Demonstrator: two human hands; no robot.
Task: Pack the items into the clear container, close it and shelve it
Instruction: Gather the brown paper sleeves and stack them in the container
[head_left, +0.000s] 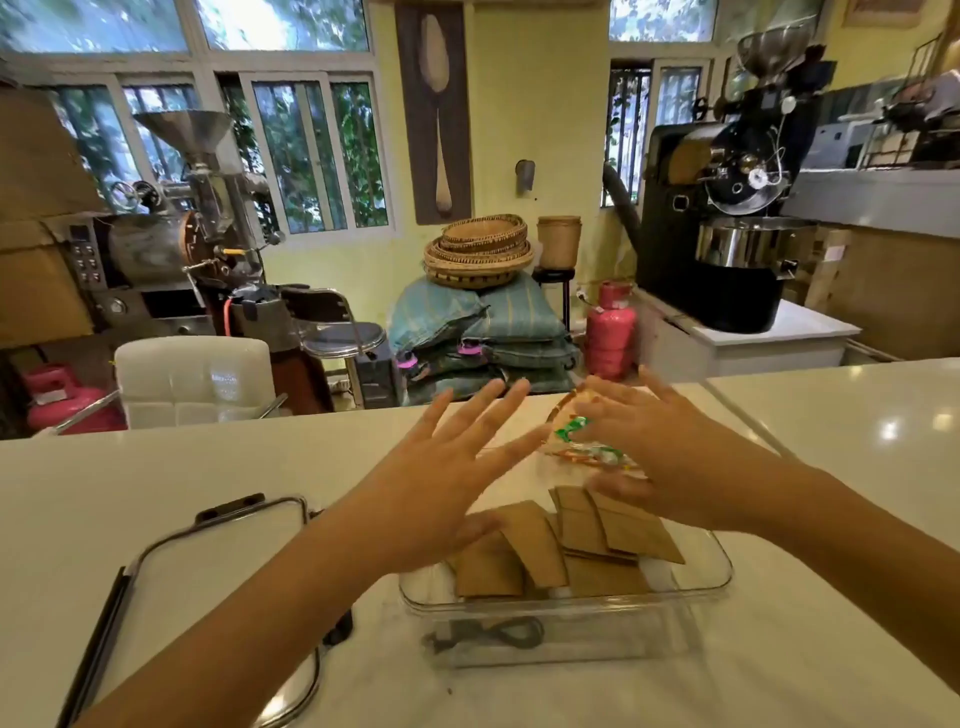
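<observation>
A clear rectangular container (566, 631) stands on the white counter in front of me, with several brown cardboard sleeves (582, 545) lying inside it. Its clear lid with dark clips (218, 551) lies flat on the counter to the left. Beyond the container's far side lies a pile of colourful plastic packets (576, 441). My right hand (654, 452) rests on that pile, fingers spread over it. My left hand (447, 467) hovers above the container's far left part, fingers apart and holding nothing. Both hands are blurred by motion.
The counter (156, 493) runs left to right and turns a corner at the right. Behind its far edge stand a white chair back (195, 379), pink gas cylinders (610, 332), stacked sacks with woven baskets (480, 254), and coffee roasting machines at both sides.
</observation>
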